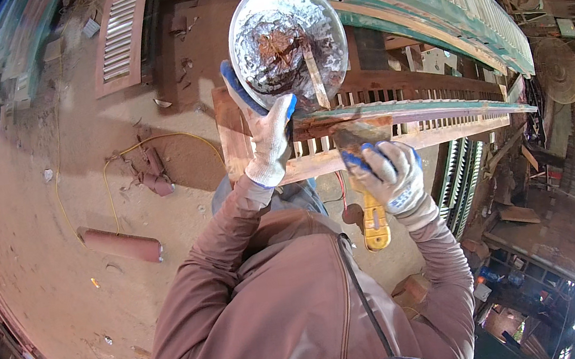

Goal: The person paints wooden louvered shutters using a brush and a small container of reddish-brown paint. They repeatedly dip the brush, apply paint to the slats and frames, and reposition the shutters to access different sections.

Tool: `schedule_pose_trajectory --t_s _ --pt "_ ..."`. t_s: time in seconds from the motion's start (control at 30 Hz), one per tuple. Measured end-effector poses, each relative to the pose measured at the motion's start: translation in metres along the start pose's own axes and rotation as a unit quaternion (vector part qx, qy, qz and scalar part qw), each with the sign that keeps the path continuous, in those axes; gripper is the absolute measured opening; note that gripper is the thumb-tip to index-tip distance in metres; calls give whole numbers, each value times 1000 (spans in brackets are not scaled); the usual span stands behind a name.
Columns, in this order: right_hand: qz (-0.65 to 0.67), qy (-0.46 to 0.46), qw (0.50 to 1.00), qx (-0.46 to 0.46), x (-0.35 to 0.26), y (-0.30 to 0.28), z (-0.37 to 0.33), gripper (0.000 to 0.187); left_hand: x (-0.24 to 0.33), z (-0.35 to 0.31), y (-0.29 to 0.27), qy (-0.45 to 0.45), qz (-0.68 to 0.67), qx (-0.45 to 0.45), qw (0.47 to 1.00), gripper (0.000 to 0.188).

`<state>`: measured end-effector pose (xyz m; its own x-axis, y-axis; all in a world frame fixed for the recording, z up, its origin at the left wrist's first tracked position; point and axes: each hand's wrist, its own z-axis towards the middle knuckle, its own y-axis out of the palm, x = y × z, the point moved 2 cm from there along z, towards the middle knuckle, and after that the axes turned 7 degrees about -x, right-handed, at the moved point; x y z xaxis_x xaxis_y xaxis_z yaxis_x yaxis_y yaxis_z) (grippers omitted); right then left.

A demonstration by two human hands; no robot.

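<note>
My left hand [265, 133], in a white glove with blue fingertips, grips the near rim of a round silvery bowl [265, 12]. Brown paste [276, 49] lies in the bowl's middle, and a flat stick [316, 77] leans out over its near right rim. Closed round a putty knife [374, 217] is my right hand [390, 175], gloved the same way. The yellow handle points toward me, while the broad, stained blade [362, 132] is at the near side of a slatted wooden shutter [264, 166]. A green-edged slatted piece [394, 109] runs along that shutter.
Large green shutters [410, 3] lie stacked at the far right, with another slatted panel [124, 41] at the far left. On the floor lie a brown roll [122, 245] and a yellow cord [108, 188]. A round woven basket [558, 70] rests at the right.
</note>
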<state>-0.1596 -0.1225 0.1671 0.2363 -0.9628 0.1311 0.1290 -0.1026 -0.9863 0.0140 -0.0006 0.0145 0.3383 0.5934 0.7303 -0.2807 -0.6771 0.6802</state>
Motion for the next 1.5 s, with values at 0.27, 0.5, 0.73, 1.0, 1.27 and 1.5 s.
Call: schedule_pose_trajectory --t_s 0.27,0.5,0.73,1.0,1.27,1.5 --pt "-12 -2 1000 25 4 -22 -1 37 -14 -9 -10 -89 -32 7 996 110" --pt "0 -45 998 39 -16 5 15 34 -11 -13 -7 -92 -41 -23 995 106" --pt "-14 5 999 -40 7 -17 3 36 19 -11 -9 96 440 -154 879 101" --pt "-46 53 997 -20 15 -32 -14 38 44 -7 34 93 134 -33 986 106" --pt "11 4 996 88 -22 0 17 41 27 -5 24 -3 -3 -11 1000 107" --pt "37 22 993 111 -23 30 26 26 37 -5 40 51 64 54 995 51"
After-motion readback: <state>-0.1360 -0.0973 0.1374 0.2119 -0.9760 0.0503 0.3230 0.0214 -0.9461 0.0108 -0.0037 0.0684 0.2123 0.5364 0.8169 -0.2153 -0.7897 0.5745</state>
